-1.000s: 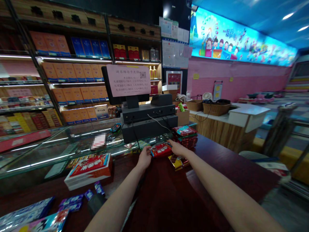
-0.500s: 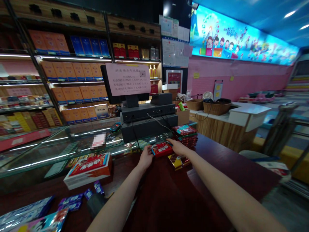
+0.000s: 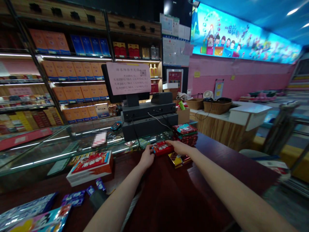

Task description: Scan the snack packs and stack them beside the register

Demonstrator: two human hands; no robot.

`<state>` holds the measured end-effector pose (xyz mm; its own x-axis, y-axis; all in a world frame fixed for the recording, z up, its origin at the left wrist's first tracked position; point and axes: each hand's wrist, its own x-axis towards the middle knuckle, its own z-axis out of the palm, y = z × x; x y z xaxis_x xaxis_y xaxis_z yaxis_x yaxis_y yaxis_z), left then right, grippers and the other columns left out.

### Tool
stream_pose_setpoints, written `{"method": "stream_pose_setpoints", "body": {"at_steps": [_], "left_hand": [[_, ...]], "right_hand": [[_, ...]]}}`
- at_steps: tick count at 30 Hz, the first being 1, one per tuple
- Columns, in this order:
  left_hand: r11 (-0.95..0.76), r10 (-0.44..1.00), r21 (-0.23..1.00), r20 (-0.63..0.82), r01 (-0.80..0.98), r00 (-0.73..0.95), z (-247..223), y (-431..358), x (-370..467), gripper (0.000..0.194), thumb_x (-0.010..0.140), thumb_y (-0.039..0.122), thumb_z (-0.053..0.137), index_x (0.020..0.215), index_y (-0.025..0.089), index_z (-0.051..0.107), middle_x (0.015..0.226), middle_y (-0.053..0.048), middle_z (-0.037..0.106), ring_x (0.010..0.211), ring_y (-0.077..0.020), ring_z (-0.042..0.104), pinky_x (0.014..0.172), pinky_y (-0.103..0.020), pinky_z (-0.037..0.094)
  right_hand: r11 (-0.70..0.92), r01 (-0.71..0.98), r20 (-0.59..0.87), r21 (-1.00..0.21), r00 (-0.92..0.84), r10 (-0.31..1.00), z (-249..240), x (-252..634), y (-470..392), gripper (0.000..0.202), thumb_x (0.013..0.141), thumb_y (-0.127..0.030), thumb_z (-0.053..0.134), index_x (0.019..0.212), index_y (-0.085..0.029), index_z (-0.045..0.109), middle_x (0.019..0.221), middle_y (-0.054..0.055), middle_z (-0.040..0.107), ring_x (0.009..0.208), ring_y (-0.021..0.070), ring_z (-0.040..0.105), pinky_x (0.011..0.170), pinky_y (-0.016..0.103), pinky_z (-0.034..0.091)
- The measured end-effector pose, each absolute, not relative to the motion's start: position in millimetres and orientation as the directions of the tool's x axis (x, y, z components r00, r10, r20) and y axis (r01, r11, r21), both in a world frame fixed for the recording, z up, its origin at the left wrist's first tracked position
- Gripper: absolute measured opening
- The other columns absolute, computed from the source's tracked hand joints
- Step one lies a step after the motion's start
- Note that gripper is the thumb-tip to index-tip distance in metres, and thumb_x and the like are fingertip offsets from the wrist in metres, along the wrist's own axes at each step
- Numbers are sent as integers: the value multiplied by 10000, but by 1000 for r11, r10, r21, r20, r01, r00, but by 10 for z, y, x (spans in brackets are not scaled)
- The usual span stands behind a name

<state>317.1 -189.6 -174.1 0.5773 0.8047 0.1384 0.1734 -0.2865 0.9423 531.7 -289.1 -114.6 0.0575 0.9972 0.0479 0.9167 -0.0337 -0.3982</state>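
A red snack packet with white lettering lies on the dark wooden counter, between my two hands. My left hand grips its left end, the fingertips at the edge. On the right end, my right hand has its fingers closed over the top corner. Just below my right hand rests a yellow and brown packet, partly hidden by the wrist. Behind that hand stands a stack of red and teal snack packets.
A grey cash register with a sign-covered monitor stands behind the packets. On the left are an open red-and-white box, small purple packets and a glass display case. Wicker baskets sit on a far counter.
The view has shifted slightly. Both hands stay on the red snack packet, which has hardly moved; my right fingers lie a little further over its top edge.
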Motion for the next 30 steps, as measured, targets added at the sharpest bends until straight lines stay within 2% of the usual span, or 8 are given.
{"method": "stream_pose_setpoints", "body": {"at_steps": [5,11,17,30], "left_hand": [[-306,792,935,146,180,593,-1762,-1872,3203,550,726,39,625,1230,223,503,1152,-72,727,1095,-200,677,1027,-360,463],[-322,782,930,157,176,603,-1789,-1877,3228,551,729,27,603,1231,228,501,1170,-67,723,1132,-207,663,1044,-367,455],[-335,778,925,164,178,606,-1795,-1905,3215,561,729,21,598,1241,225,496,1204,-75,709,1156,-209,653,1056,-372,449],[-337,777,923,162,185,609,-1815,-1946,3203,598,718,-7,553,1264,226,479,1199,-64,711,1130,-191,662,1033,-347,467]], "right_hand": [[-39,931,36,-362,56,998,-1141,5346,-2928,774,755,24,472,1480,-248,463,1343,70,662,1270,231,599,1030,293,454],[-57,941,33,-334,73,997,-1146,5357,-2945,777,755,33,495,1482,-237,458,1397,104,617,1293,251,578,1035,310,444],[-67,942,37,-329,84,996,-1153,5347,-2941,772,760,22,535,1473,-268,468,1342,87,662,1267,251,599,1022,303,449],[-67,949,31,-307,81,996,-1138,5302,-2979,738,804,31,457,1489,-244,446,1360,108,647,1274,236,593,1021,302,445]]}}
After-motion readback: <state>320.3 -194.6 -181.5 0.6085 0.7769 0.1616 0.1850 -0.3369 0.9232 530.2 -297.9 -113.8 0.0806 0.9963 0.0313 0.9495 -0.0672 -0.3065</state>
